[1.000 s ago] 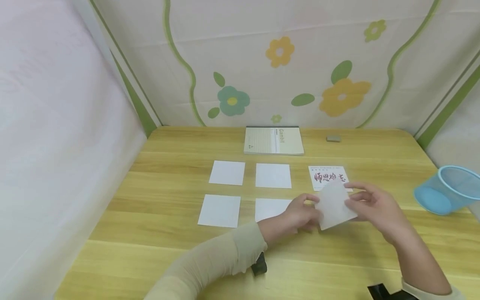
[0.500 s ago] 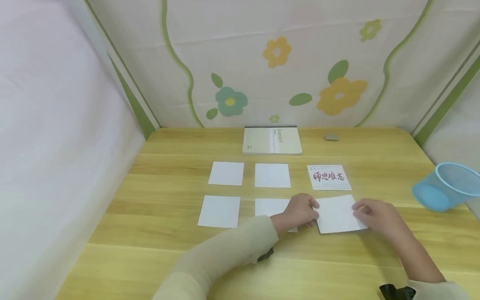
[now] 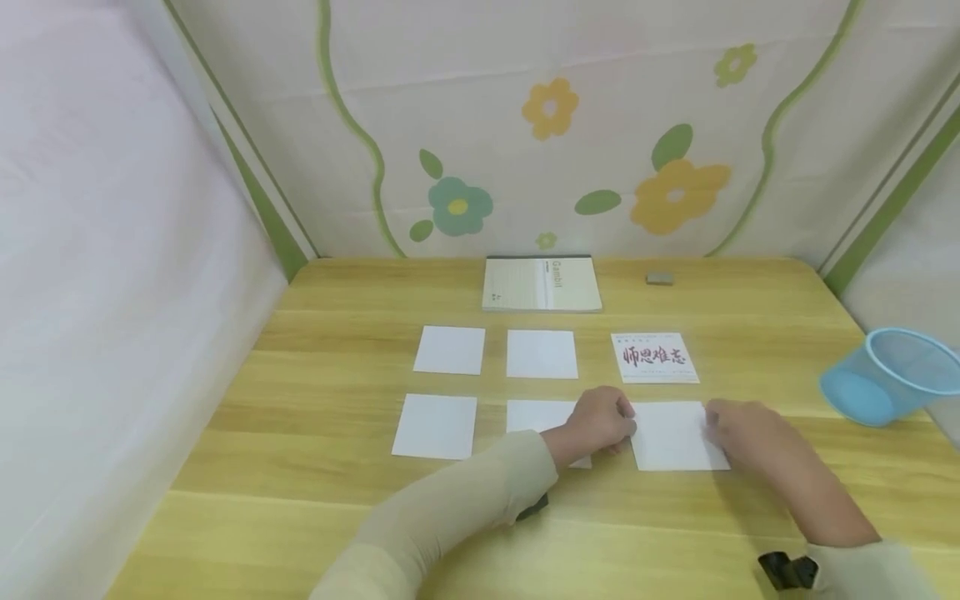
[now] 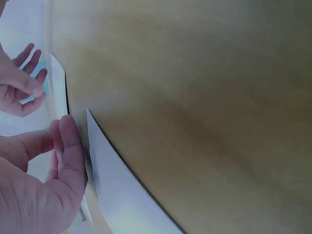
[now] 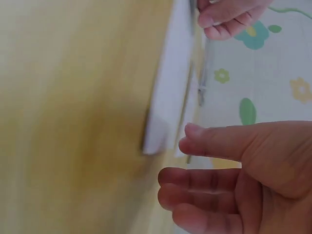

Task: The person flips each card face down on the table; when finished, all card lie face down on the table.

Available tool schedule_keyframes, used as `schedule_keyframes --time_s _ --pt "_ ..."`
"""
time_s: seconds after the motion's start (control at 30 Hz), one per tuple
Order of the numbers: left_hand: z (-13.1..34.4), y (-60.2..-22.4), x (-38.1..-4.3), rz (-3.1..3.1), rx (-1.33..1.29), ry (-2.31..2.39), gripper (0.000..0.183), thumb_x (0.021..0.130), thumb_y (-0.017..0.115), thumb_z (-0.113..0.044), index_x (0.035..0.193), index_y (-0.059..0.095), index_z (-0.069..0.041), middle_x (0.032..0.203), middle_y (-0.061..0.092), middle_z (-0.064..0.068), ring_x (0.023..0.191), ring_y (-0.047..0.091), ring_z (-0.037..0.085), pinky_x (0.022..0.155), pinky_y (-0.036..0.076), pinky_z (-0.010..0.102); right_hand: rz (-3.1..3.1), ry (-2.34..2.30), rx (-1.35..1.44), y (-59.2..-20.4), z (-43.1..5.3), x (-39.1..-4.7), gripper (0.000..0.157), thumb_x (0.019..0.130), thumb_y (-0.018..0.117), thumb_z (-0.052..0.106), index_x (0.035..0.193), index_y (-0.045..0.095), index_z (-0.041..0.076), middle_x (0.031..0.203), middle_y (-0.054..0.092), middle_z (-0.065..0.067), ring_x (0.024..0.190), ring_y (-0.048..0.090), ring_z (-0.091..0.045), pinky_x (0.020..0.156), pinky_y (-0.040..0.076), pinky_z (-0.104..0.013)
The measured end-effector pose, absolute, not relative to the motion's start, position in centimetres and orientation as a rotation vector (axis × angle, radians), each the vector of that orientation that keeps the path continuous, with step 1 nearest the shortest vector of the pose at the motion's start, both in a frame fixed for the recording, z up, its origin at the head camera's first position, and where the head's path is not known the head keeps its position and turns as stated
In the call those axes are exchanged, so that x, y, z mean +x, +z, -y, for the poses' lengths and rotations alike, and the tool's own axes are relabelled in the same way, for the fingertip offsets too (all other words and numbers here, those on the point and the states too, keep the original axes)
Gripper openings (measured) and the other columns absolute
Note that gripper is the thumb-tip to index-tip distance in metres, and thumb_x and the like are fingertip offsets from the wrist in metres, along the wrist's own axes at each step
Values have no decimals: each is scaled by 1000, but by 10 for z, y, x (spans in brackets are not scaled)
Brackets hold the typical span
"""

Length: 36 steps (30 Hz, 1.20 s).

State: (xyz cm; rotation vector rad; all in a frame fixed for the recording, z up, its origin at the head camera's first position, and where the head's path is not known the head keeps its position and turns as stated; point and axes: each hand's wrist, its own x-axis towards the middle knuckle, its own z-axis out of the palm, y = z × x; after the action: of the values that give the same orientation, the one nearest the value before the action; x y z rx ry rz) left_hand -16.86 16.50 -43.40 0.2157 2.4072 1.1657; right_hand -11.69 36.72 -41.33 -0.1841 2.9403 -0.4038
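A square white card (image 3: 678, 437) lies flat on the table at the lower right of the card group. My left hand (image 3: 600, 421) is at its left edge, and in the left wrist view thumb and fingertip close together at the end of that card (image 4: 59, 90). The right hand (image 3: 753, 433) is beside the right edge; in the right wrist view its thumb and fingers (image 5: 209, 141) are spread apart, holding nothing, close to the card (image 5: 168, 92). Another white card (image 3: 543, 415) is partly hidden under the left hand and forearm. Behind lies a card with red Chinese writing (image 3: 655, 358).
Blank white cards lie in rows on the left, including an upper one (image 3: 450, 350) and a lower one (image 3: 435, 427). A notepad (image 3: 540, 284) and a small grey block (image 3: 660, 278) sit along the back. A blue mesh basket (image 3: 888, 379) lies tipped at the right.
The white card has come down from a tilted position in both hands to lie flat below the written card, straightened into line. The right hand's fingers have come off its edge.
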Motion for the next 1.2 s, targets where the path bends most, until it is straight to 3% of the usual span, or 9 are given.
schedule_keyframes --time_s 0.07,0.17,0.3,0.47,0.6,0.73,0.9,1.1,1.2 --pt "-167 -435 -174 -2397 199 1220 7 88 60 -16 92 61 -10 57 57 2 45 55 16 43 48 25 -2905 -447 -168 -408 -373 -125 15 94 46 15 84 55 8 65 49 -2 57 42 -18 52 35 -33" --pt "-171 -434 -187 -2318 115 1396 33 97 44 -35 114 57 -10 64 57 5 49 59 21 45 50 30 -2859 -568 -136 -401 -381 -142 18 94 51 19 97 56 2 76 58 -8 65 51 -22 55 42 -35" --pt "-174 -429 -206 -2072 -76 1719 59 97 25 -52 131 45 -7 81 57 12 61 64 28 49 54 37 -2822 -719 -70 -404 -385 -171 39 95 49 26 120 46 -5 97 58 -27 82 57 -37 63 49 -44" --pt "-174 -428 -221 -1719 -231 1953 68 95 22 -58 143 29 -10 121 52 28 78 65 36 63 54 47 -2788 -827 94 -422 -377 -201 66 94 49 31 137 21 -11 123 39 -41 107 43 -53 84 39 -62" --pt "-173 -429 -225 -1496 -244 2014 71 93 25 -61 148 17 -16 134 35 35 89 63 38 73 52 50 -2754 -807 187 -428 -366 -213 78 94 47 40 138 13 -14 132 25 -42 117 28 -57 94 29 -65" --pt "-174 -427 -229 -1384 -300 2057 75 91 30 -63 148 17 -17 136 29 37 92 61 38 77 52 48 -2744 -789 186 -423 -356 -215 86 93 44 48 138 9 -16 132 22 -44 117 25 -60 94 28 -65" --pt "-177 -423 -235 -1320 -436 2111 77 89 38 -63 146 23 -15 130 37 37 89 59 34 74 54 41 -2726 -803 211 -420 -350 -216 92 91 39 57 139 7 -16 134 18 -44 119 23 -60 95 26 -66" --pt "-178 -421 -240 -1287 -401 2134 70 91 37 -58 133 42 -2 98 53 14 71 51 18 55 46 24 -2655 -907 152 -409 -342 -218 99 89 34 65 141 1 -12 138 12 -42 121 20 -60 95 26 -66" --pt "-178 -421 -240 -1324 -235 2079 64 94 30 -56 127 52 -5 96 54 10 67 48 15 51 43 22 -2616 -1023 75 -400 -334 -217 95 90 32 64 143 0 -8 139 17 -41 121 25 -58 92 32 -66"
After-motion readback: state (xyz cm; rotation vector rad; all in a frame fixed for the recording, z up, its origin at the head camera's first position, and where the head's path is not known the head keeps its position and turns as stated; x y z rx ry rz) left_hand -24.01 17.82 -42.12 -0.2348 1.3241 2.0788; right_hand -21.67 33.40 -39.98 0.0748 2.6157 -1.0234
